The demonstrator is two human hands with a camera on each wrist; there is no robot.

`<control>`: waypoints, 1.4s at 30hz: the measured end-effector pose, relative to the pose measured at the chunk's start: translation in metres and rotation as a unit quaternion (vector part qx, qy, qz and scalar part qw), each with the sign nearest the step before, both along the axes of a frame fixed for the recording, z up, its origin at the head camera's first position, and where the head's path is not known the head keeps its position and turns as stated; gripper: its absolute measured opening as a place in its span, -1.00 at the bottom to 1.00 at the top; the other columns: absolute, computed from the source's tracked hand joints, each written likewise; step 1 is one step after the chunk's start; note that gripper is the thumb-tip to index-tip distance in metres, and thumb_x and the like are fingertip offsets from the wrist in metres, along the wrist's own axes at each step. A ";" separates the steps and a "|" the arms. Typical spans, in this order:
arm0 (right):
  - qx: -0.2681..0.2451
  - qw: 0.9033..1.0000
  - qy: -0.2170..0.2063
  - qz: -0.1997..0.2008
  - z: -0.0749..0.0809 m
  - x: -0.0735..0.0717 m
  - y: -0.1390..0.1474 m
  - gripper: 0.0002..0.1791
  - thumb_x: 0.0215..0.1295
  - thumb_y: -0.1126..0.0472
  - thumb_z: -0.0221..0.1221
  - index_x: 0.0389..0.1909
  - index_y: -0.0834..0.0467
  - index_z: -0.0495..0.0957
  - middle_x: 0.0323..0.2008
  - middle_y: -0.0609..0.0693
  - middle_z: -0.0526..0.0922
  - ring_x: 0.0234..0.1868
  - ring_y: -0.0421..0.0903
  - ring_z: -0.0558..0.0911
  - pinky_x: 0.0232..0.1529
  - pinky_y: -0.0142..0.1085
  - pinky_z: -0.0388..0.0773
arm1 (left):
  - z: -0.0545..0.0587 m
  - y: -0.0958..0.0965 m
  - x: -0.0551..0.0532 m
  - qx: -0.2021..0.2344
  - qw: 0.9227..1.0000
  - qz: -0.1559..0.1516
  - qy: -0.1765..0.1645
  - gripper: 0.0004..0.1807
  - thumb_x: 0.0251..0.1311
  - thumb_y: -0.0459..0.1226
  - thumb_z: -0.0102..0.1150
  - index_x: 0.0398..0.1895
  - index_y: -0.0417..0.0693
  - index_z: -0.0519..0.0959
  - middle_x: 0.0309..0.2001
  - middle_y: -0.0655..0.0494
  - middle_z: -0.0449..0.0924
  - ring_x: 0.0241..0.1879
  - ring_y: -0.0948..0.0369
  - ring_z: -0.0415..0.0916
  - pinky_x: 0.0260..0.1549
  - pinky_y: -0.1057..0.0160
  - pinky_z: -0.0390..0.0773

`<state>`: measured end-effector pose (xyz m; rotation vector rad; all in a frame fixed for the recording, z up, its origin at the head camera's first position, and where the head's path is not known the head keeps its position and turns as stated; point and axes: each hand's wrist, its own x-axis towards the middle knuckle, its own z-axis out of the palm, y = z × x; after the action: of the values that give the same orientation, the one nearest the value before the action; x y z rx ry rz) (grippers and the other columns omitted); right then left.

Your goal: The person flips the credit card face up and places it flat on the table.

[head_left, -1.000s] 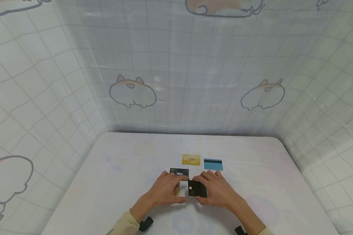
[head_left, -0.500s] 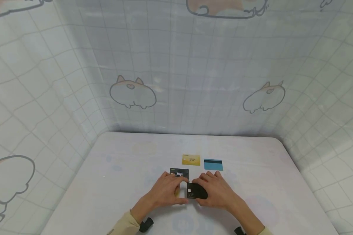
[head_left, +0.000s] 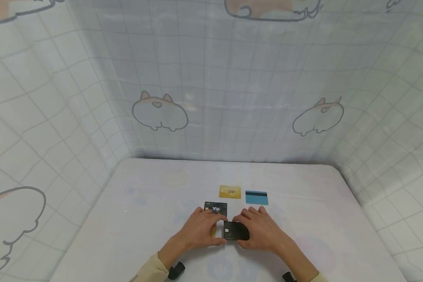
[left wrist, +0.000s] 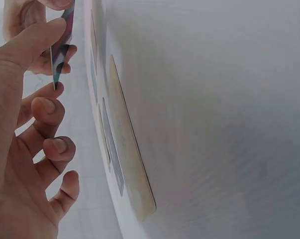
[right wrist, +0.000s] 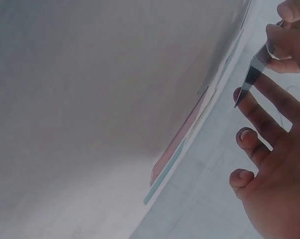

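Observation:
A black VIP card [head_left: 236, 231] is held above the table between both hands. My right hand [head_left: 259, 228] pinches its right part, thumb at the near edge and index finger at the far edge. My left hand [head_left: 201, 229] has thumb and index finger at the card's left corners; in the left wrist view the thumb [left wrist: 43, 37] overlaps the card. The other fingers of both hands are bent and free. A dark "Vip" card [head_left: 216, 206] lies just beyond the left hand. Beneath that hand a yellow card [left wrist: 132, 154] is mostly hidden from the head view.
Farther back lie a yellow card [head_left: 230, 192] and a blue card [head_left: 256, 197] with a dark stripe. A reddish card [right wrist: 179, 139] rests under the right hand. The pale table [head_left: 155, 184] is enclosed by grid-patterned curtains [head_left: 211, 78] behind and at both sides.
The black VIP card has shifted slightly toward the person and left, and sits straighter, its left edge now at the left fingertips. Both hands have barely moved.

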<state>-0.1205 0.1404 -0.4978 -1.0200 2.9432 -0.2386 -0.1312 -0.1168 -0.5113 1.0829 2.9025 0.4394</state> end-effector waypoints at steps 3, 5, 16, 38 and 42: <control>0.003 1.000 -0.006 -0.001 0.000 0.000 0.001 -0.36 -0.02 -0.35 0.41 0.09 -0.20 0.57 -0.09 -0.26 0.55 -0.08 -0.20 0.46 -0.17 -0.18 0.24 | 0.000 0.000 0.000 -0.009 1.000 0.002 -0.004 -0.32 -0.01 0.44 0.24 0.13 0.40 0.57 -0.38 0.51 0.54 -0.17 0.33 0.48 -0.05 0.11 0.37; 0.005 1.000 -0.016 -0.003 0.000 0.000 0.002 -0.37 -0.03 -0.34 0.41 0.07 -0.20 0.57 -0.08 -0.25 0.55 -0.06 -0.19 0.47 -0.16 -0.17 0.27 | 0.000 0.000 0.000 -0.016 1.000 0.002 -0.005 -0.33 0.00 0.45 0.23 0.12 0.40 0.57 -0.30 0.48 0.58 -0.16 0.33 0.49 -0.04 0.10 0.37; 0.011 0.998 -0.056 -0.016 0.000 0.001 0.002 -0.40 -0.06 -0.34 0.43 -0.02 -0.15 0.60 -0.02 -0.19 0.60 0.09 -0.09 0.53 -0.01 -0.05 0.38 | 0.003 -0.003 -0.001 -0.038 0.999 -0.003 -0.023 -0.37 -0.03 0.40 0.31 0.04 0.35 0.61 -0.44 0.49 0.40 -0.30 0.38 0.36 -0.08 0.14 0.37; 0.023 0.996 -0.086 -0.028 -0.003 -0.003 -0.002 -0.41 -0.05 -0.33 0.44 -0.02 -0.15 0.62 -0.10 -0.24 0.56 0.07 -0.10 0.52 0.02 -0.02 0.39 | -0.005 -0.004 -0.001 -0.048 0.999 0.001 -0.023 -0.40 -0.05 0.36 0.36 -0.02 0.30 0.61 -0.09 0.38 0.66 -0.12 0.32 0.55 -0.08 0.15 0.38; 0.025 0.996 -0.085 -0.030 -0.001 -0.002 -0.004 -0.41 -0.05 -0.32 0.45 -0.02 -0.15 0.63 -0.11 -0.23 0.56 0.04 -0.10 0.52 0.01 -0.03 0.39 | -0.004 -0.003 0.000 -0.052 0.998 0.002 -0.021 -0.40 -0.06 0.36 0.37 -0.03 0.30 0.61 -0.09 0.39 0.66 -0.11 0.32 0.56 -0.09 0.14 0.37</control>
<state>-0.1229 0.1364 -0.4993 -0.8590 2.8135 -0.2382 -0.1315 -0.1201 -0.5153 1.0408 2.8549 0.3050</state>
